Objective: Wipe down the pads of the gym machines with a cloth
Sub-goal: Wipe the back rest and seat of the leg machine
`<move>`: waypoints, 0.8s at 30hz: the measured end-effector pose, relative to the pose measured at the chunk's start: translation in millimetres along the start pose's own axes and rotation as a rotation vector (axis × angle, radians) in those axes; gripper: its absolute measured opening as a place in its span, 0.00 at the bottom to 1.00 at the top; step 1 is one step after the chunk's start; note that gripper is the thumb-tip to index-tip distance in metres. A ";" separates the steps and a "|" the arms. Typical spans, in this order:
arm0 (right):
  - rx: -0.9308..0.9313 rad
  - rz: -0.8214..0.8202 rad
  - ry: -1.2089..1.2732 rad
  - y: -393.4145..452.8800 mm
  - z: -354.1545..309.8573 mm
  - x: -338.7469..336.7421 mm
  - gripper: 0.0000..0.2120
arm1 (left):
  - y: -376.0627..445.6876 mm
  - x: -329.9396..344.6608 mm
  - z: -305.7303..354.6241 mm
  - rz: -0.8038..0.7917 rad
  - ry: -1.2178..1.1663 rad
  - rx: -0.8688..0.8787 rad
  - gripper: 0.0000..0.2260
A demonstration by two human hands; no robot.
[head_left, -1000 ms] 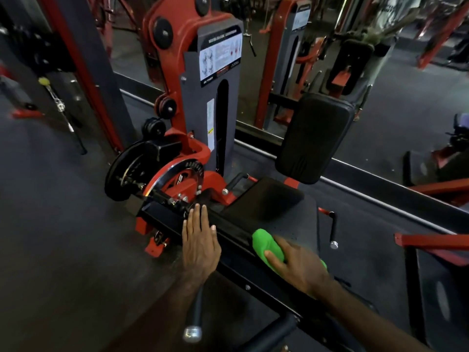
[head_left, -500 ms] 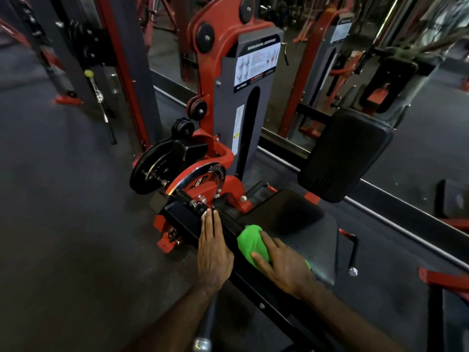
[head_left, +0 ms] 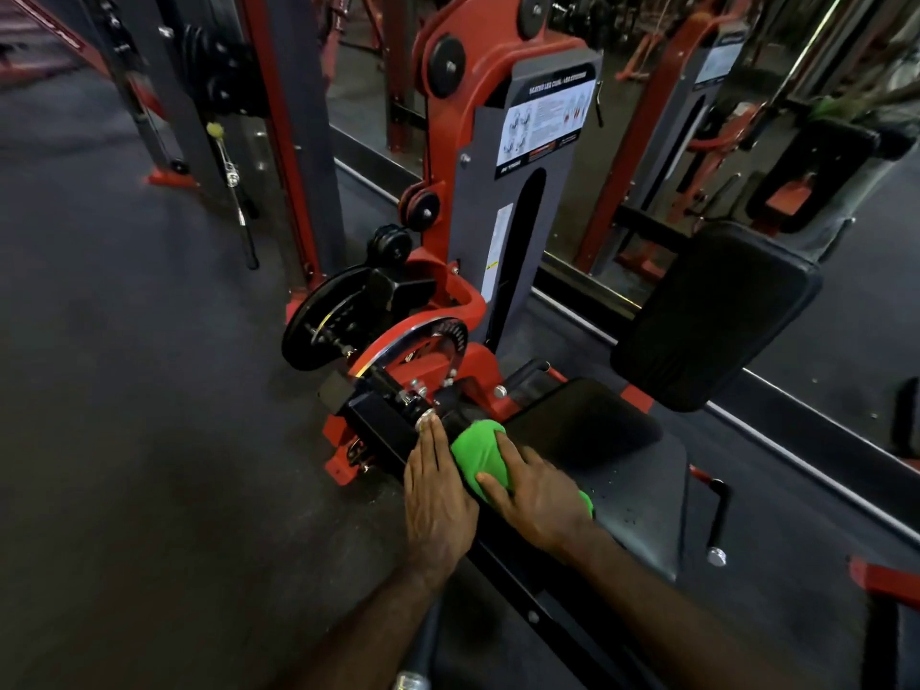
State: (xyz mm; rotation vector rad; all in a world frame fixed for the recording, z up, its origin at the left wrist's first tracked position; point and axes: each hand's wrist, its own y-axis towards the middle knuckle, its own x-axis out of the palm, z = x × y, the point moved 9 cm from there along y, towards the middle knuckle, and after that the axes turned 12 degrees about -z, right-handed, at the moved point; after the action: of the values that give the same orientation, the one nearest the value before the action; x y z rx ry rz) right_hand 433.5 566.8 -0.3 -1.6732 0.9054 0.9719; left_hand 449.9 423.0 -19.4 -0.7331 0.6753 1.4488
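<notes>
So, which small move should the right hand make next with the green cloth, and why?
Probably slide the green cloth rightward across the seat pad. The right hand presses it at the pad's left edge, beside the flat left hand; the remaining pad lies uncovered.

Right hand [head_left: 540,500] presses the green cloth [head_left: 480,453] onto the black bar beside the seat pad [head_left: 597,430], left hand [head_left: 438,495] flat alongside, fingers straight.
</notes>
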 end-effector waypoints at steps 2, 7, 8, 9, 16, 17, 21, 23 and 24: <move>0.026 -0.001 0.000 11.4 -8.4 -5.7 0.37 | 2.1 0.6 -0.2 -0.002 0.001 -0.003 0.39; -0.024 -0.010 0.027 45.2 -39.4 -12.5 0.36 | 1.7 -0.9 -3.9 0.001 -0.051 -0.026 0.40; -0.044 -0.017 0.033 45.7 -39.4 -10.5 0.36 | 1.9 -3.0 -3.2 0.012 -0.058 -0.019 0.40; -0.070 -0.019 0.035 42.9 -36.9 -7.5 0.36 | 1.0 -4.7 -2.6 0.025 -0.066 -0.016 0.39; -0.096 -0.012 0.007 33.2 -27.7 -7.5 0.36 | 2.5 -6.6 2.7 0.027 -0.076 0.016 0.41; -0.067 -0.007 0.014 40.4 -32.9 -11.6 0.35 | 3.4 -6.3 1.9 0.024 -0.076 0.013 0.43; -0.033 -0.008 0.061 48.1 -45.1 -9.8 0.36 | 0.6 -3.3 -2.2 0.010 -0.068 0.015 0.46; -0.041 0.000 0.045 33.9 -33.5 -5.7 0.38 | -0.3 -4.2 -2.2 0.006 -0.064 0.013 0.44; -0.033 0.008 0.019 23.6 -23.2 -4.1 0.41 | -0.6 -4.8 0.6 0.005 -0.050 0.019 0.43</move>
State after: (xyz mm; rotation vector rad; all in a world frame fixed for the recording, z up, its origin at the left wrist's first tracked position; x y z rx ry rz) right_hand 415.1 539.0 -0.1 -1.7102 0.9136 0.9824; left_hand 450.4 420.5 -15.3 -0.6791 0.6524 1.4591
